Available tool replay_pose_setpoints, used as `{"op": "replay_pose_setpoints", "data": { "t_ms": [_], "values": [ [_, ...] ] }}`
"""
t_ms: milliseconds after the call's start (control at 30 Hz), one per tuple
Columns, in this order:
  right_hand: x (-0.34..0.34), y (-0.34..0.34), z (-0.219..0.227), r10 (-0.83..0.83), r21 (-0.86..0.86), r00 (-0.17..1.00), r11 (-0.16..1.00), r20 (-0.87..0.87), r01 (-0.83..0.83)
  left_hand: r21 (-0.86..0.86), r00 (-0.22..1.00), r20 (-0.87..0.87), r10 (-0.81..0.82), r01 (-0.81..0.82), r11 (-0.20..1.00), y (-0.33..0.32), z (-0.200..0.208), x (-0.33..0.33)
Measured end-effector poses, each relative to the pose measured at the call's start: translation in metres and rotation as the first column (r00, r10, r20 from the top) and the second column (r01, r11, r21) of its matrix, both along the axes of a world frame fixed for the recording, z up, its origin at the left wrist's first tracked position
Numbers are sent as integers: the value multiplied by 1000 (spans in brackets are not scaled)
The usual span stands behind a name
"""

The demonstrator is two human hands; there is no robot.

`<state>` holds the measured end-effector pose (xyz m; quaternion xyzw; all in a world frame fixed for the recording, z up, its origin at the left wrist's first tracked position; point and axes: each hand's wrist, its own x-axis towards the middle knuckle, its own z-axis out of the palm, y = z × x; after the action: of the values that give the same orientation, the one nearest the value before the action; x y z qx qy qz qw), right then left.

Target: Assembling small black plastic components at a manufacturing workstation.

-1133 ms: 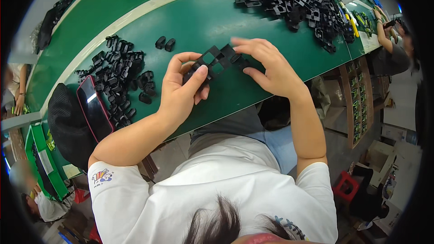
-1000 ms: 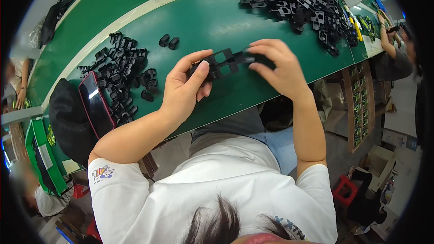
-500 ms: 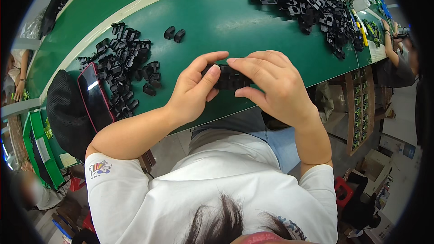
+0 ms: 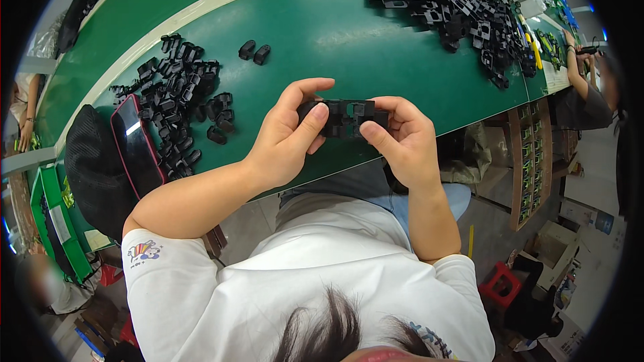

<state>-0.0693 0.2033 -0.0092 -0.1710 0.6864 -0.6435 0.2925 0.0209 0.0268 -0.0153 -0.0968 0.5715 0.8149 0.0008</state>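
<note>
Both my hands hold one black plastic part (image 4: 345, 119) just over the table's near edge. My left hand (image 4: 290, 127) pinches its left end, thumb on top. Around the right end close the thumb and curled fingers of my right hand (image 4: 402, 137). The part is boxy, with openings along its middle; its ends are partly hidden by my fingers. To the left lies a pile of small black plastic pieces (image 4: 176, 87), and two more such pieces (image 4: 254, 52) sit apart beyond my left hand.
A large heap of black plastic parts (image 4: 456, 7) covers the far right of the green table (image 4: 295, 33). At the left lie a phone with a red edge (image 4: 137, 144) and a black mesh bag (image 4: 97, 154). Yellow-handled tools (image 4: 534, 50) lie at right; other people's arms show at both sides.
My right hand has shifted down and right along the part, its fingers now curled behind rather than over the top. More of the part's upper face shows. My left hand keeps its grip.
</note>
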Motion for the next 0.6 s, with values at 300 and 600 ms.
{"op": "replay_pose_setpoints", "data": {
  "t_ms": [300,600],
  "values": [
    [-8,0,8,69,42,499,997,-864,-65,7,1000,-27,-16,16,1000,0,-3,0],
    [-12,1,-3,4,-28,491,998,-871,-57,-39,999,-6,-53,52,998,-1,-2,1]
  ]
}}
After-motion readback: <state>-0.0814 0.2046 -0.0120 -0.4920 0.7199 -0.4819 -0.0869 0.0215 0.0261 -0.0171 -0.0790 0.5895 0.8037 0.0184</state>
